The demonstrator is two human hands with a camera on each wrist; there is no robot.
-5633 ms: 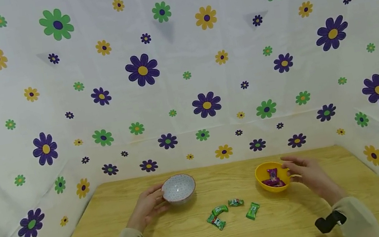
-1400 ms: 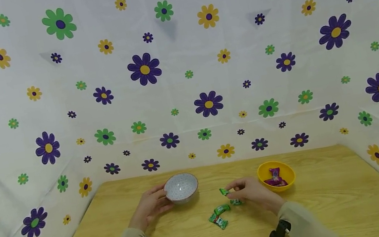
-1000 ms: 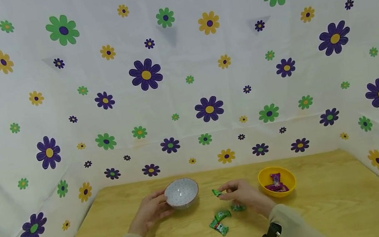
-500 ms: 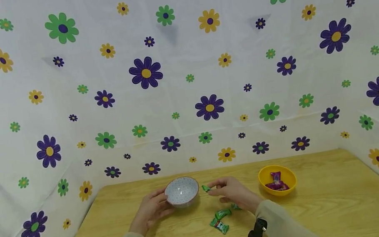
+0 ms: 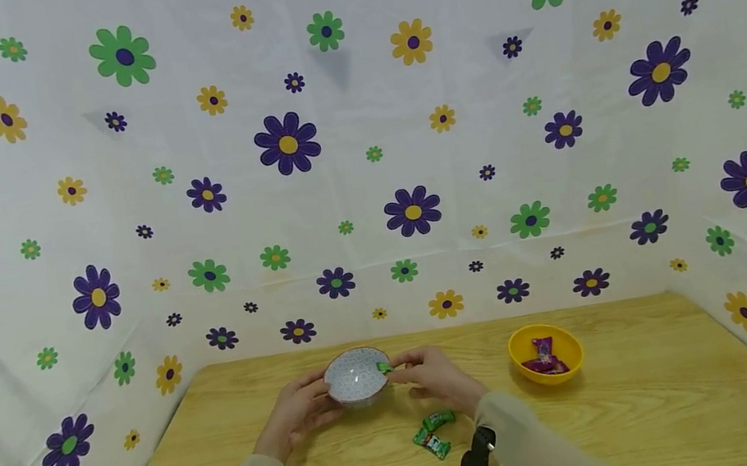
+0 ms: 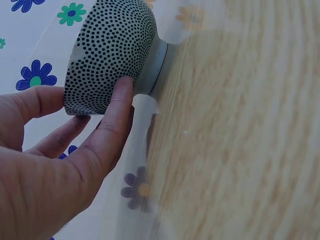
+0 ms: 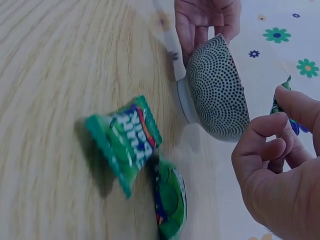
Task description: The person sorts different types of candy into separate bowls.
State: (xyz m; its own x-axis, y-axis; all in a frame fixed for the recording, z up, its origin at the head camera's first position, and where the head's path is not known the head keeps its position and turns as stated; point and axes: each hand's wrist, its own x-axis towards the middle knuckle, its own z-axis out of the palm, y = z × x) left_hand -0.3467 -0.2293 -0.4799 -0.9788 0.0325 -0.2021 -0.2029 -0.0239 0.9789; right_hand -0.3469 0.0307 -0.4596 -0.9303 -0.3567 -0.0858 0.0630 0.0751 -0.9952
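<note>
My left hand (image 5: 301, 416) holds the left side of a pale patterned bowl (image 5: 354, 378) with a reddish rim. In the left wrist view, the thumb and fingers lie against the bowl's dark-dotted outer wall (image 6: 107, 60). Between thumb and finger, my right hand (image 5: 436, 376) pinches a green wrapped candy (image 5: 385, 367) at the bowl's right rim; the right wrist view shows only part of this candy (image 7: 280, 100). Two more green wrapped candies, one (image 5: 439, 420) behind the other (image 5: 431, 443), lie on the table in front of the bowl.
A yellow bowl (image 5: 566, 345) with several purple wrapped candies (image 5: 544, 359) stands to the right on the wooden table (image 5: 643, 402). A white flower-printed sheet (image 5: 365, 184) encloses the table's back and sides.
My right hand has left the yellow bowl, taken one green candy from the table and carried it left to the pale bowl's rim. Another green candy is now hidden from the head view. My left hand stays put.
</note>
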